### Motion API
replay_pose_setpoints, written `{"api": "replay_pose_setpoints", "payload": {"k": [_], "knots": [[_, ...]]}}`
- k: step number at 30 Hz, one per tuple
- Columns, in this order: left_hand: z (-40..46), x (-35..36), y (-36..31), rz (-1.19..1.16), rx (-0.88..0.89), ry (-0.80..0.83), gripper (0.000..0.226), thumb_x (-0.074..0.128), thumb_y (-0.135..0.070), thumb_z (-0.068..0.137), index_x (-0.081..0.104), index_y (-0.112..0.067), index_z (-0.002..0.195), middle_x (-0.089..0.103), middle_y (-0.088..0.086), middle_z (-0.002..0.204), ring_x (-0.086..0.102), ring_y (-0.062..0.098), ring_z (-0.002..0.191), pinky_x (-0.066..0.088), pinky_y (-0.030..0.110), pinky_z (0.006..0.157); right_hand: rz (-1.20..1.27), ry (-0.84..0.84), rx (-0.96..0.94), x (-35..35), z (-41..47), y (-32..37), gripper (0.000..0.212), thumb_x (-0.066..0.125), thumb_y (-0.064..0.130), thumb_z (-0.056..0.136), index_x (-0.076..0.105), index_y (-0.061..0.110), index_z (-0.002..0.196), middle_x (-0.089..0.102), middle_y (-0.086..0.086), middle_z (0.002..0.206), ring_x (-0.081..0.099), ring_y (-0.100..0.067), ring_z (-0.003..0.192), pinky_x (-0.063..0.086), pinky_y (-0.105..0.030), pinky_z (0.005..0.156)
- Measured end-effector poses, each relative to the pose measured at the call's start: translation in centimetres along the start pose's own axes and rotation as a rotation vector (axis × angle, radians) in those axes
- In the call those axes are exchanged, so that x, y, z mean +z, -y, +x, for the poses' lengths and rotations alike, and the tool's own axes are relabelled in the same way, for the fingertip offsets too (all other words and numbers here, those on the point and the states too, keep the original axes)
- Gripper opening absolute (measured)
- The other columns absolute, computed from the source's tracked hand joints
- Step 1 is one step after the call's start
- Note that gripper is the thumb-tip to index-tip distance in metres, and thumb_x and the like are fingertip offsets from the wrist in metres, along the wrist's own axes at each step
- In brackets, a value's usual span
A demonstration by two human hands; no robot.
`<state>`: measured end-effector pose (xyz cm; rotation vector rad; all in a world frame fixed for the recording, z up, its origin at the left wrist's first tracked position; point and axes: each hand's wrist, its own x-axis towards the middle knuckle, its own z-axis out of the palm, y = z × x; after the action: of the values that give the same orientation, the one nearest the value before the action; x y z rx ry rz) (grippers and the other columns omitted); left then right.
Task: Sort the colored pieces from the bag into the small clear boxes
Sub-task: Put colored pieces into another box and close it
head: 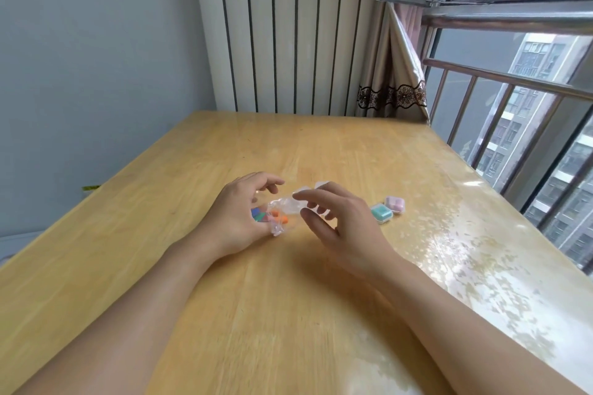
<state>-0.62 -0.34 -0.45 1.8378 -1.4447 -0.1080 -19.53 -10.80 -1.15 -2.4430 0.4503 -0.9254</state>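
- Left hand down on the table, fingers curled around one end of the bag, holding it.
- Bag clear and crumpled, lying on the wood between the two hands; the far end stretched toward the right fingertips.
- Colored pieces bunched inside the bag against the left fingers: blue, green, pink, orange.
- Right hand hovering just right of the bag, fingers spread and loosely bent, gripping nothing; index tip at or just over the bag's far end, contact impossible to tell.
- Teal box on the table just right of the right hand, lid closed.
- Pink box touching or nearly touching the teal one, on its far right side, also closed.
- Two more pale clear boxes partly hidden behind the right fingers; contents not readable.
- Behind the table: white ribbed panel, beige curtain with a dark lace band.
- Right edge: window railing, apartment blocks beyond.
- Glossy sheen and patchy reflections across the table's right side.
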Motion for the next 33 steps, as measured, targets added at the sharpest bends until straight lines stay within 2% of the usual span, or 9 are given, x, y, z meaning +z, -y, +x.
{"api": "replay_pose_setpoints", "payload": {"k": [5,9,11,15,18,24,26,29,33], "knots": [[-0.3,0.8,-0.5,-0.021,0.03,0.087,0.069,0.086,-0.023,0.069,0.058,-0.038,0.13,0.055,-0.019,0.122,0.055,0.002,0.114,0.049,0.016,0.09,-0.134,0.028,0.072,0.4,0.3,0.4,0.008,0.073,0.029,0.09,0.08,0.027,0.091,0.051,0.006,0.084,0.055,-0.012,0.076,0.049,-0.033,0.069],[-0.2,-0.7,0.1,0.031,-0.188,0.218,0.118,0.089,-0.057,0.039,0.041,-0.038,0.146,0.042,-0.017,0.135,0.048,0.006,0.121,0.048,0.024,0.097,-0.232,0.127,0.133,0.3,0.3,-0.2,0.024,0.078,0.025,0.084,0.077,0.029,0.108,0.043,0.012,0.084,0.051,-0.013,0.086,0.046,-0.033,0.073],[0.0,-1.5,0.3,-0.055,-0.327,0.283,0.128,0.091,-0.06,0.037,0.037,-0.032,0.15,0.049,-0.013,0.13,0.054,0.009,0.117,0.049,0.027,0.098,-0.227,0.135,0.141,0.2,0.3,-0.1,0.027,0.079,0.033,0.084,0.076,0.035,0.111,0.044,0.01,0.09,0.049,-0.014,0.094,0.047,-0.034,0.078],[-0.1,-1.6,0.1,-0.279,-0.397,0.343,0.1,0.096,-0.031,0.063,0.041,-0.029,0.147,0.067,-0.007,0.123,0.068,0.007,0.107,0.053,0.031,0.1,-0.257,0.219,0.149,0.3,0.2,0.3,0.029,0.071,0.052,0.086,0.072,0.046,0.114,0.042,0.008,0.103,0.041,-0.016,0.101,0.044,-0.033,0.082],[-0.2,-1.3,0.0,-0.304,-0.383,0.349,0.094,0.092,-0.027,0.059,0.048,-0.034,0.141,0.068,-0.001,0.125,0.07,0.01,0.107,0.052,0.034,0.103,-0.286,0.24,0.147,0.1,0.3,0.5,0.034,0.069,0.05,0.088,0.068,0.047,0.122,0.041,0.007,0.108,0.038,-0.015,0.101,0.038,-0.029,0.082],[-0.4,-0.8,-0.3,-0.536,-0.368,0.367,0.076,0.082,-0.011,0.067,0.053,-0.026,0.136,0.071,0.005,0.124,0.071,0.022,0.11,0.049,0.039,0.107,-0.251,0.254,0.161,0.2,0.3,0.3,0.036,0.066,0.048,0.09,0.068,0.039,0.125,0.046,0.005,0.105,0.042,-0.018,0.101,0.042,-0.033,0.083],[-0.5,-0.7,-0.3,-0.554,-0.349,0.361,0.075,0.081,-0.003,0.071,0.053,-0.027,0.137,0.069,0.008,0.126,0.071,0.023,0.11,0.05,0.04,0.107,-0.193,0.261,0.169,0.1,0.4,0.1,0.026,0.067,0.041,0.092,0.072,0.033,0.116,0.048,0.005,0.1,0.046,-0.018,0.101,0.045,-0.035,0.084],[-0.4,-0.7,-0.5,-0.506,-0.302,0.349,0.077,0.076,0.012,0.078,0.052,-0.03,0.138,0.068,0.007,0.125,0.072,0.02,0.109,0.052,0.037,0.104,-0.113,0.278,0.167,-0.4,0.7,-0.1,0.004,0.067,0.034,0.092,0.07,0.033,0.091,0.046,0.01,0.088,0.048,-0.007,0.081,0.04,-0.029,0.072],[-0.4,-0.6,-0.7,-0.441,-0.25,0.367,0.083,0.075,0.017,0.075,0.053,-0.035,0.136,0.06,0.006,0.125,0.072,0.016,0.107,0.056,0.034,0.098,-0.039,0.286,0.203,-0.7,0.8,0.2,0.042,0.063,0.019,0.093,0.049,0.04,0.059,0.045,0.008,0.075,0.042,-0.006,0.063,0.032,-0.028,0.066]]}}
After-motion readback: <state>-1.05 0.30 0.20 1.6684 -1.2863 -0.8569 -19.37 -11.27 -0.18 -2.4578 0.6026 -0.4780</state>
